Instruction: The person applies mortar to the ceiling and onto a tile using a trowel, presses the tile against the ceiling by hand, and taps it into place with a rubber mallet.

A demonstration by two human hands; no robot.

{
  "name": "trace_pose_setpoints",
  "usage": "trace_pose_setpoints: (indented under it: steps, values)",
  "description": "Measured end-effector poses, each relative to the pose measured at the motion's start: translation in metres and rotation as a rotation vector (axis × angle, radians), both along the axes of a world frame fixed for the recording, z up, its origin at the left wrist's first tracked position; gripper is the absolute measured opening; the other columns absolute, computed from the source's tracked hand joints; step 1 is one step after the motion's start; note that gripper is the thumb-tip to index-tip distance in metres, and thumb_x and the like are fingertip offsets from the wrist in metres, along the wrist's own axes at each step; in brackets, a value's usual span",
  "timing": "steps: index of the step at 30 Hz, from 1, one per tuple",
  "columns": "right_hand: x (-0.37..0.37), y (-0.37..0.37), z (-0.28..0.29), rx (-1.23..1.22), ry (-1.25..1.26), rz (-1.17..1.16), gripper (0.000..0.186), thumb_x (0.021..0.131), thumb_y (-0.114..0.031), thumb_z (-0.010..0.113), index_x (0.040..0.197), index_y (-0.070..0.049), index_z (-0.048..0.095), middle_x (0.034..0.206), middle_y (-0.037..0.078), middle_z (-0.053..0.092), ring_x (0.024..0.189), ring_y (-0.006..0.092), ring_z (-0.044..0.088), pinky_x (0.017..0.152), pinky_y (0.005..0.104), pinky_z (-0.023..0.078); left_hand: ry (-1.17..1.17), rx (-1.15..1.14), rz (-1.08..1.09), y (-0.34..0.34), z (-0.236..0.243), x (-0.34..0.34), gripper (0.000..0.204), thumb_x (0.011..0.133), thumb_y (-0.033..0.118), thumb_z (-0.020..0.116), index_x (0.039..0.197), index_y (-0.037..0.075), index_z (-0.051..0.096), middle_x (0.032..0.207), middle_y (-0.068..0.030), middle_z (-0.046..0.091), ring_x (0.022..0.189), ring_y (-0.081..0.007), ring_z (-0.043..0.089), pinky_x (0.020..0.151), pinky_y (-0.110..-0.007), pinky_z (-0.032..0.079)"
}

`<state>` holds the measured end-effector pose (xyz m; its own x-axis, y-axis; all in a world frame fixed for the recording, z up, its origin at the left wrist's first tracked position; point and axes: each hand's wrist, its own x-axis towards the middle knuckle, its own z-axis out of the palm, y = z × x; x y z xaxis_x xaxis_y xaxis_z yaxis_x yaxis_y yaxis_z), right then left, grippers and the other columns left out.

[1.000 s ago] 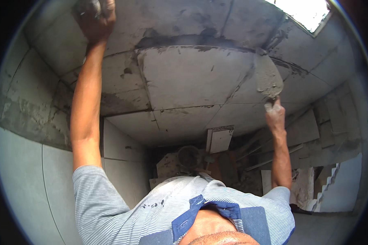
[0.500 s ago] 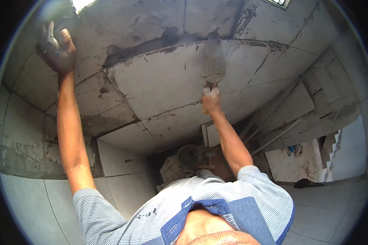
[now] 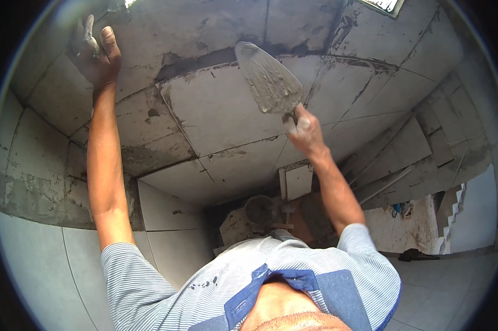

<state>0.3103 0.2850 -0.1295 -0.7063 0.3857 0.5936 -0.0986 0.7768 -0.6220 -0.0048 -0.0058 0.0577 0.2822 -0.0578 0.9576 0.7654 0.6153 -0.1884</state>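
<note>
Trowel (image 3: 268, 80): grip end hidden (inside right fingers (image 3: 302, 126)).

Left wall (image 3: 11, 160): pale tiles (image 3: 33, 265), rough grey cement band (image 3: 33, 193) above | right wall (image 3: 472, 129): patchy, grey | upper right: bright opening (image 3: 390, 4)

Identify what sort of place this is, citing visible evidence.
Probably an unfinished room on a building site: pale wall tiles with dark smears, a mortar-coated trowel in the right hand, and what looks like a bucket below.

Left hand (image 3: 101, 59) raised, seemingly splayed; right hand (image 3: 307, 132) curled tight
</note>
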Motion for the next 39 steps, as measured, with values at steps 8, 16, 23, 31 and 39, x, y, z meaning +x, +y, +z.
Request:
trace_pose_setpoints:
  steps: [8,16,23,31,39]
  values:
    - [0.004,0.072,0.006,0.287,-0.181,-0.181,0.03,0.084,-0.028,0.056,0.103,-0.006,0.054,0.075,0.021,0.062,0.075,0.042,0.06,0.064,0.0476,0.048,0.023,0.009,-0.005,0.002,-0.003,-0.01,0.037,0.087,0.035,0.059,0.112,0.008,0.062,0.112,-0.0113,0.06,0.107,-0.0274,0.052,0.096,-0.04,0.035]
    - [0.06,0.031,-0.035,-0.199,-0.314,-0.313,0.05,0.09,-0.04,0.048,0.12,0.0,0.049,0.073,0.027,0.061,0.076,0.0452,0.061,0.064,0.0452,0.047,-0.04,0.005,-0.062,0.005,-0.005,0.003,0.039,0.087,0.037,0.058,0.112,0.007,0.061,0.116,-0.0147,0.059,0.11,-0.0285,0.053,0.098,-0.041,0.034]
    - [0.0,0.015,-0.036,-0.698,-0.107,-0.22,0.043,0.089,-0.039,0.054,0.106,0.0,0.05,0.069,0.011,0.054,0.064,0.0213,0.055,0.058,0.0342,0.044,0.023,-0.028,0.066,0.003,-0.001,-0.001,0.04,0.088,0.037,0.056,0.114,0.007,0.059,0.116,-0.0145,0.058,0.111,-0.029,0.052,0.098,-0.044,0.033]
    - [0.05,-0.028,-0.045,-0.446,-0.116,-0.148,0.045,0.081,-0.021,0.064,0.108,0.008,0.043,0.094,0.022,0.061,0.09,0.0312,0.06,0.084,0.0397,0.045,-0.074,-0.049,0.057,-0.002,-0.006,-0.005,0.04,0.09,0.036,0.05,0.117,0.007,0.055,0.121,-0.0124,0.054,0.113,-0.0308,0.05,0.095,-0.048,0.033]
    - [0.019,-0.006,0.004,-0.711,0.215,0.124,0.044,0.088,-0.04,0.06,0.108,-0.003,0.047,0.08,0.003,0.052,0.065,0.0093,0.052,0.058,0.0255,0.047,-0.105,-0.045,0.031,0.004,-0.006,0.003,0.039,0.09,0.035,0.05,0.118,0.008,0.056,0.123,-0.0122,0.053,0.115,-0.0313,0.049,0.097,-0.048,0.032]
